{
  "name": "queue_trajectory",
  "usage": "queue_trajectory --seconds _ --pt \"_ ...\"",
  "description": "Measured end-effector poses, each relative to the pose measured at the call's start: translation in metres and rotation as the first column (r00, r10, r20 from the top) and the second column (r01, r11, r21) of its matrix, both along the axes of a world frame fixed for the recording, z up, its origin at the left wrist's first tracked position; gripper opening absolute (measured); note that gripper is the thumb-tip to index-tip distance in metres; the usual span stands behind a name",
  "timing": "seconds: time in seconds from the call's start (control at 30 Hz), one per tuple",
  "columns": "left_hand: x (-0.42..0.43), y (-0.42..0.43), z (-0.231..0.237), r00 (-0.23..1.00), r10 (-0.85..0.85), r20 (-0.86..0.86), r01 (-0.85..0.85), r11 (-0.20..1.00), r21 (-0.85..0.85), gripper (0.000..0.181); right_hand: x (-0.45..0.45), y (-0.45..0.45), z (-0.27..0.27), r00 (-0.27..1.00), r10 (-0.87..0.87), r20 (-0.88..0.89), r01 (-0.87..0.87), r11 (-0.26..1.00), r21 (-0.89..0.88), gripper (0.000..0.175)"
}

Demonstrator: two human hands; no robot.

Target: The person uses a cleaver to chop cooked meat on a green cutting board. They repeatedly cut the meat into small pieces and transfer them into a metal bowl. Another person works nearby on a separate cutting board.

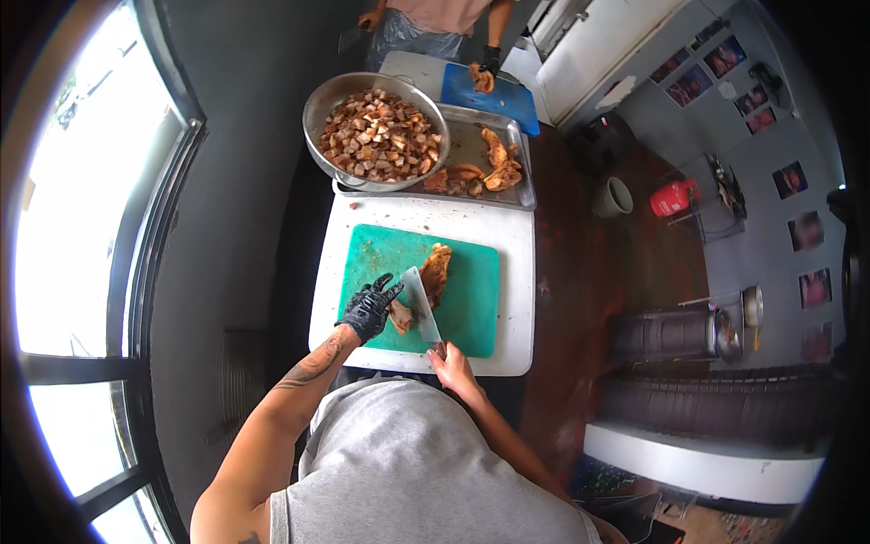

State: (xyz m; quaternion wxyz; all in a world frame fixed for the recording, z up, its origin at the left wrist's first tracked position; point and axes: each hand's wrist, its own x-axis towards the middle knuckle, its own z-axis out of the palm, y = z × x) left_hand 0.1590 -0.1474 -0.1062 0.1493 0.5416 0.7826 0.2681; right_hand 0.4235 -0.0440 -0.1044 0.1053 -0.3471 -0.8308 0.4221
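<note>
On a green cutting board [469,292] lie a long piece of browned meat [436,272] and a smaller piece of meat [400,317]. My right hand [453,367], bare, grips the handle of a cleaver [420,306], whose broad blade rests between the two pieces. My left hand [369,309], in a black glove, is at the left of the blade with its fingers spread, beside the smaller piece; whether its fingertips touch the blade or the meat is hard to tell. Small crumbs are scattered over the board's upper left part.
Beyond the board, a large metal bowl [314,146] of diced meat sits partly on a metal tray [528,194] holding more meat pieces. Across the white table [326,272], a person in a black glove holds meat on a blue cutting board [462,88], with a blade in the other hand.
</note>
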Motion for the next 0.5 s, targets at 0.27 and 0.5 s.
queue_trajectory --seconds 0.27,0.5 --pt "0.017 -0.047 -0.028 0.903 0.212 0.373 -0.215 0.976 -0.036 0.031 -0.002 -0.004 -0.002 0.997 -0.068 0.033 0.069 0.997 -0.046 0.032" --pt "0.026 -0.038 -0.032 0.688 0.256 0.679 -0.112 0.962 -0.249 0.021 -0.004 -0.007 0.0 0.983 -0.091 0.162 0.103 0.993 -0.064 0.036"
